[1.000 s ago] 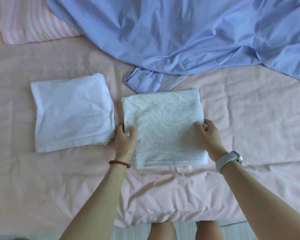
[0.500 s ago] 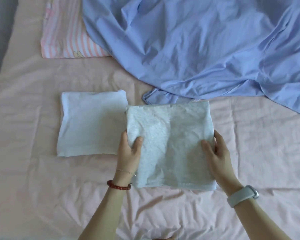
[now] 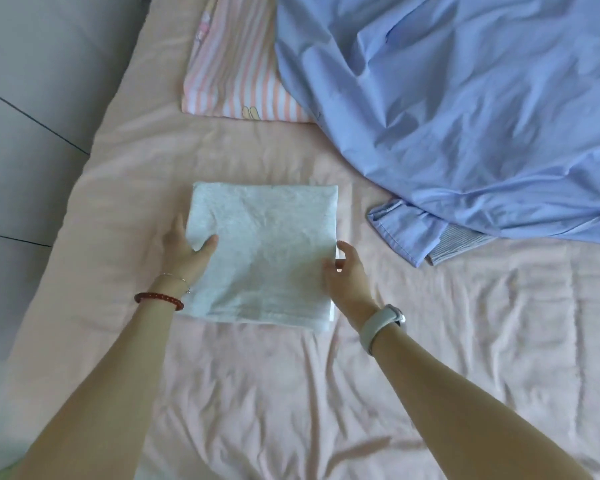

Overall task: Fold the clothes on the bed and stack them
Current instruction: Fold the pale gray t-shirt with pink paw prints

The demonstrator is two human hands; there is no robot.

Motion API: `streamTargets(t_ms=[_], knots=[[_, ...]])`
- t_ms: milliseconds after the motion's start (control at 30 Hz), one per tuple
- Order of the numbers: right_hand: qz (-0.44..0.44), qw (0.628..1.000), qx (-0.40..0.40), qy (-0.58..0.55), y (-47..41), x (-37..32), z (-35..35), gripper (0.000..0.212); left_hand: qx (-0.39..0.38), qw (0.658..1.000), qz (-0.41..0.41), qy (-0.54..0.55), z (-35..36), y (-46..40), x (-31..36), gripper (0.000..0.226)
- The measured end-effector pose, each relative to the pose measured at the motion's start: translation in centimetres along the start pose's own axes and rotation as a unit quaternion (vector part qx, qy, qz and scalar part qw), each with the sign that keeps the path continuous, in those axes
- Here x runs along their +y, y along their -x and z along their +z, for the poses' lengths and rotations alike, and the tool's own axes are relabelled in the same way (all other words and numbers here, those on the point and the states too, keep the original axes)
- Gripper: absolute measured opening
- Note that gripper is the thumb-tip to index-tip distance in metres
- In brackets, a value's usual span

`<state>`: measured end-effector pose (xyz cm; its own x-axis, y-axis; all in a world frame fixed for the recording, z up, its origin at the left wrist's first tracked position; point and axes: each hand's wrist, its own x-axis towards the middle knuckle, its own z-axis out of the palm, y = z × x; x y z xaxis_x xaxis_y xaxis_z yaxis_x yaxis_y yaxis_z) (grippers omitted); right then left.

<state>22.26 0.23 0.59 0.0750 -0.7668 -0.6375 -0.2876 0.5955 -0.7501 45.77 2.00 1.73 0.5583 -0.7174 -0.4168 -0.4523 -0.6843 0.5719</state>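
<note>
Between both hands — folded grey garment

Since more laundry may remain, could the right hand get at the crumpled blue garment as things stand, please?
Probably yes: the right hand would first have to release the folded grey cloth; only bare pink sheet lies before the crumpled blue garment.

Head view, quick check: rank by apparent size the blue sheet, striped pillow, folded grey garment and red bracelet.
1. blue sheet, cut off by the frame
2. folded grey garment
3. striped pillow, partly covered by the sheet, so unsure against the garment
4. red bracelet
</note>
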Motion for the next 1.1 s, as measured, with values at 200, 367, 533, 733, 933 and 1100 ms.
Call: streamTargets(t_ms=[200,367,533,733,933,1100], knots=[[-0.317,0.861,0.167,0.361,1.6,1.4,1.2,0.054,0.078,0.945,0.188,-0.258,4.1,3.0,-1.6,0.062],[-0.299,0.787,0.0,0.54,-1.1,2.7,1.7,0.063,0.019,0.929,0.163,-0.33,7.2,2.9,-3.4,0.059],[-0.266,0.788,-0.042,0.554,-2.4,3.8,1.2,0.063,-0.008,0.919,0.158,-0.361,7.6,2.4,-3.3,0.059],[-0.259,0.84,-0.033,0.476,1.0,4.5,-5.0,0.056,0.079,0.947,0.17,-0.26,7.6,6.4,1.0,0.051],[-0.159,0.875,0.121,0.441,1.9,5.7,-16.3,0.054,0.032,0.905,0.359,-0.226,14.7,12.0,10.6,0.055],[0.015,0.848,0.181,0.498,1.4,11.6,-27.8,0.065,-0.075,0.863,0.409,-0.286,24.9,12.5,16.3,0.061]])
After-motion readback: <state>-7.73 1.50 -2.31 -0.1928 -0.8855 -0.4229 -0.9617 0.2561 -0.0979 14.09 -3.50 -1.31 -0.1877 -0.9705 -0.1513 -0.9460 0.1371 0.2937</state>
